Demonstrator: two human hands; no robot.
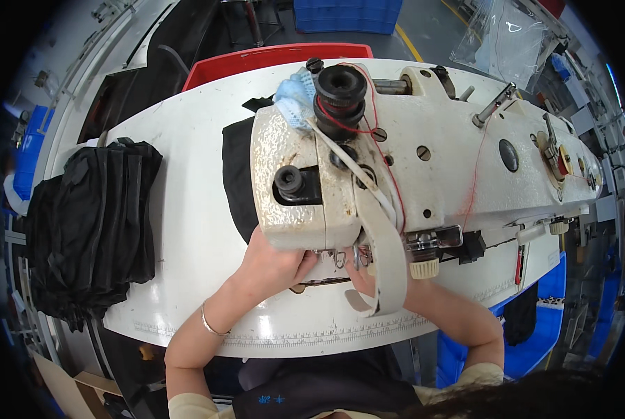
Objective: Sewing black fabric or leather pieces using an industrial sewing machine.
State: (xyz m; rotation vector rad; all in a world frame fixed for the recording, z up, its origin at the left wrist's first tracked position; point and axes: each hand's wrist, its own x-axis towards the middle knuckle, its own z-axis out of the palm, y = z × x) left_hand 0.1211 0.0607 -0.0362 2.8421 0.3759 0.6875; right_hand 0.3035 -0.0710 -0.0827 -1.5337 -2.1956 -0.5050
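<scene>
A white sewing machine with red thread stands over the middle of the table, and its head hides much of the work area. A piece of black fabric lies flat beneath the head, showing at its left side. My left hand is at the fabric's near end, just below the machine head. Its fingers are curled and the thumb is pressed in; what they hold is hidden. My right hand reaches in from the right beside the needle area. A pale curved strap and the machine's metal parts cover most of its fingers.
A thick stack of black fabric pieces lies on the left of the white table. Beyond the far edge is a red bin. A blue crate sits low at the right. Small red-handled tweezers lie at the right edge.
</scene>
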